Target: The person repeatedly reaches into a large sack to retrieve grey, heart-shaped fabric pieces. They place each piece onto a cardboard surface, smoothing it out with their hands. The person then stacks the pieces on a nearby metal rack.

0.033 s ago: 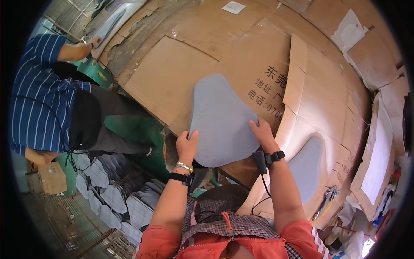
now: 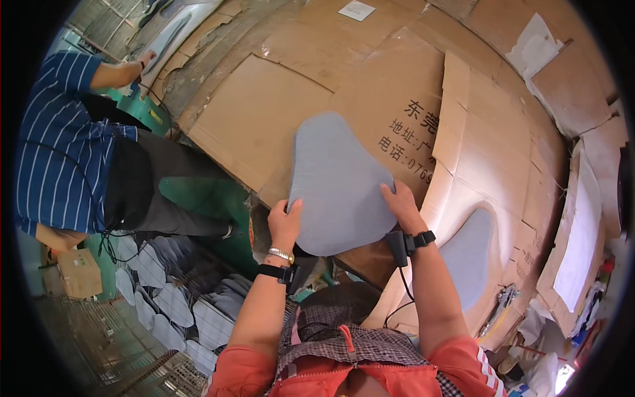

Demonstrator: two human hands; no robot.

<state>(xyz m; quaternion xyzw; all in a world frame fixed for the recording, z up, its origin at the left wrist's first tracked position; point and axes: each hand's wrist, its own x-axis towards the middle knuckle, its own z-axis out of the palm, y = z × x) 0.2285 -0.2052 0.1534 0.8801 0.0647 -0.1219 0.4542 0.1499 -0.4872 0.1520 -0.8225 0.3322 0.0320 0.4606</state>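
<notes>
The biggest thing is the desk, which is covered with sheets of brown cardboard. At the left side of the desk stands 1 other person, in a blue shirt with white stripes; the co-worker's hand is at the far left corner of the desk, but I cannot tell how it grips there. Below the near left edge of the desk there are wire mesh and many loose grey pieces, which lie close together. The grey pad, wide and with rounded corners, is over the near edge of the desk, with its narrower end pointing to the far side; I cannot tell if it touches the cardboard. A second pad, also grey, lies on the right part of the desk. The left hand is nearly closed on the left edge of the grey pad, and the right hand grips its right edge, with the thumb on top; the other fingers are mostly hidden. At the far edge of the desk lies 1 white card. The smallest is a shiny bracelet on the left wrist, at the near side of the desk.
</notes>
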